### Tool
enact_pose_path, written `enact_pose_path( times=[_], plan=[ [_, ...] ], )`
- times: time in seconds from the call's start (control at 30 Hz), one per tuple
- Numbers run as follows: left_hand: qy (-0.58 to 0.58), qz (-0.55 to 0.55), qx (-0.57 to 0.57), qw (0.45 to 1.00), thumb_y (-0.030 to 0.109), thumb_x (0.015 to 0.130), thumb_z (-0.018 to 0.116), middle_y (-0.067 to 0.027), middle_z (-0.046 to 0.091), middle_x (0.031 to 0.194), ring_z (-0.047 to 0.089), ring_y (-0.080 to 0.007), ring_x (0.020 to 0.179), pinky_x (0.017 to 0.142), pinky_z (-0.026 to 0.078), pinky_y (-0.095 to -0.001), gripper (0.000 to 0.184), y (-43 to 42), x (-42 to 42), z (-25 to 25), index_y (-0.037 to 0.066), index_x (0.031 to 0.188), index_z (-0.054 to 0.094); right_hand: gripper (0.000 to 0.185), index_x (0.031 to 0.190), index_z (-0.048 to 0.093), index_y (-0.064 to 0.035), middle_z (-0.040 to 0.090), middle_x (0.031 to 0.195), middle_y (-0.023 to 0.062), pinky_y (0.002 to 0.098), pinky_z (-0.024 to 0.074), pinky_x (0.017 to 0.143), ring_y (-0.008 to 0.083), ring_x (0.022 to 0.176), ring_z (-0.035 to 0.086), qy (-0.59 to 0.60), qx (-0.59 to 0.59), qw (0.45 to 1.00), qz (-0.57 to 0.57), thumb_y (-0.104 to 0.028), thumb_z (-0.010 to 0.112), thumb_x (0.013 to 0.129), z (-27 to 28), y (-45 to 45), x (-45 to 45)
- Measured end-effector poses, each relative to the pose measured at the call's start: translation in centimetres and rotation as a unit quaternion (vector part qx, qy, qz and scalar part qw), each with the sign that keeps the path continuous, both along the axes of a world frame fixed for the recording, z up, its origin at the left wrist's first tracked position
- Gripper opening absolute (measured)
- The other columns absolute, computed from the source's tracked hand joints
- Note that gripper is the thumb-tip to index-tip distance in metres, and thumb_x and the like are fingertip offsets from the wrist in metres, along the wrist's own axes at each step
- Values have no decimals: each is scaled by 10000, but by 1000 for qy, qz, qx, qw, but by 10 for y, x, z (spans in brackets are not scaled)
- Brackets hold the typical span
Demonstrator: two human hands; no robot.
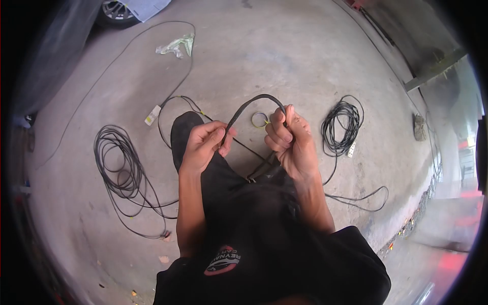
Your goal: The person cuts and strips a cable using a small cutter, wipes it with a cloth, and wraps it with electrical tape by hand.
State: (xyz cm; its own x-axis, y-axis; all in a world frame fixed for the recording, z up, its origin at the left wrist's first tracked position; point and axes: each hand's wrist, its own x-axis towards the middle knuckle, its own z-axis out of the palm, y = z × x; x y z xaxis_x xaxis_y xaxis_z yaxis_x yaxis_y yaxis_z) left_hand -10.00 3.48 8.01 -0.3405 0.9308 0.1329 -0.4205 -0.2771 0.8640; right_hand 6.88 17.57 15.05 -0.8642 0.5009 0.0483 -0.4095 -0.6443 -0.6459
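A length of black cable (262, 96) arches between my two hands, above my lap. My left hand (207, 141) pinches one side of the arch between thumb and fingers. On the other side, my right hand (291, 133) is closed round the cable, fingers curled in. Below the right hand, dark cable hangs toward my lap, partly hidden by the hand and my clothes. A coiled black cable (341, 127) lies on the floor to the right, with a white socket strip (352, 149) at its lower edge. A small ring of yellow-green wire (260, 120) lies between my hands, farther off.
Another loose cable coil (118, 162) lies at left. A white power strip (152, 115) sits up-left, its thin cable looping across the concrete floor (244, 56). Farther off are crumpled clear plastic (176, 45) and a car wheel (117, 11). A stone (420, 127) lies far right.
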Motion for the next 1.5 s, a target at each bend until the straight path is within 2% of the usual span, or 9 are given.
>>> enact_pose_path(
  times=[0.27,0.37,0.47,0.67,0.83,1.07,1.27,1.4,1.5],
  plan=[
    [202,188,15,961,22,961,648,-74,660,821,611,-139,705,646,502,-298,78,8,-7,6,-52,985,644,274,909,591,-52,420,649,-51,226,285,534,35,586,322,-114,146,981,-61,-248,502,1079,-5,11,19],
    [435,286,-59,852,39,975,627,-58,648,834,598,-106,671,611,493,-264,81,24,-14,5,-41,964,633,217,877,594,-41,483,681,-44,222,321,583,21,636,395,-172,318,926,-111,-184,588,1040,-1,-2,26],
    [488,347,-51,799,39,1004,571,-59,631,825,598,-108,614,538,482,-275,79,50,-18,-1,-31,974,593,154,868,600,-18,554,732,-40,212,368,607,29,671,448,-186,343,915,-98,-98,652,990,-17,-23,27],
    [220,337,-23,915,145,1083,416,-61,497,750,528,-145,494,466,525,-335,134,90,3,4,18,1106,451,155,1016,658,12,562,779,-4,244,427,679,71,716,516,-264,269,926,-38,-128,594,1026,-26,-59,17],
    [21,321,109,941,323,1104,304,-146,520,848,527,-253,527,561,594,-525,290,113,10,23,47,1117,392,195,1061,705,22,603,777,-19,218,437,625,52,678,513,-307,281,909,2,-137,596,1027,-31,-78,13],
    [-33,265,238,934,363,1103,253,-191,561,887,564,-302,634,745,574,-631,336,144,4,60,56,1143,385,102,964,700,34,630,687,28,237,379,533,36,601,478,-266,361,867,-217,-55,724,919,-36,-69,2],
    [36,220,265,938,386,1099,313,-179,621,991,625,-269,735,803,586,-517,402,163,-7,82,19,1202,440,90,940,672,45,687,736,34,219,426,578,24,657,546,-222,374,868,-238,-33,713,922,-12,-56,-5],
    [335,183,74,921,239,1031,581,-99,686,1088,654,-140,889,779,544,-297,348,156,-40,47,16,1298,584,82,927,666,45,700,755,38,213,469,635,20,688,570,-214,360,870,-259,-29,701,931,-10,-48,-3],
    [238,242,-36,940,157,1009,605,-95,682,942,649,-134,790,695,555,-293,212,115,-43,15,-14,1135,605,86,909,663,43,675,732,22,211,469,641,15,683,564,-270,339,864,-255,-32,694,939,-27,-34,5]
  ],
)
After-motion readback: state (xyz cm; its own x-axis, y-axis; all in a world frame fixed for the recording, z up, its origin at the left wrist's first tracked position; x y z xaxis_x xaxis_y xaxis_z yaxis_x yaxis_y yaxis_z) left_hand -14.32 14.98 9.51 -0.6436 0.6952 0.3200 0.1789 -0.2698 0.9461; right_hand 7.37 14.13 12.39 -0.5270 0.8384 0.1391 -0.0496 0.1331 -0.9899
